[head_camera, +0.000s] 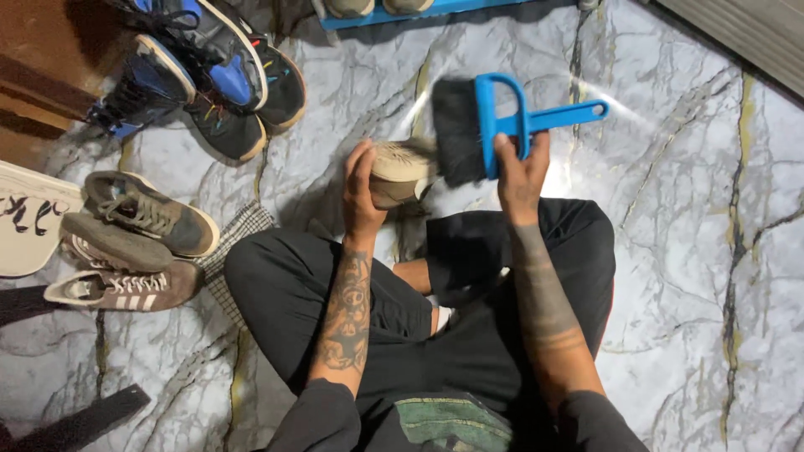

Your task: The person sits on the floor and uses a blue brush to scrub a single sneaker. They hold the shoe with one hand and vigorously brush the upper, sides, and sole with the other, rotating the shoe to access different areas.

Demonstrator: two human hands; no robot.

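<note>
My left hand (362, 186) grips a beige shoe (402, 172) by its heel end, sole side turned up, just above my crossed legs in black trousers. My right hand (521, 172) holds a blue hand brush (511, 121) by the base of its handle. The brush's black bristles (456, 130) point left and touch the shoe's toe end. Both forearms carry tattoos.
I sit on a grey marbled floor (687, 251). To my left lie grey and brown sneakers (134, 243) beside a checked cloth (234, 238) and a white bag (29, 222). Blue-and-black sneakers (209, 67) are piled at the upper left. A blue rack edge (402, 15) runs along the top.
</note>
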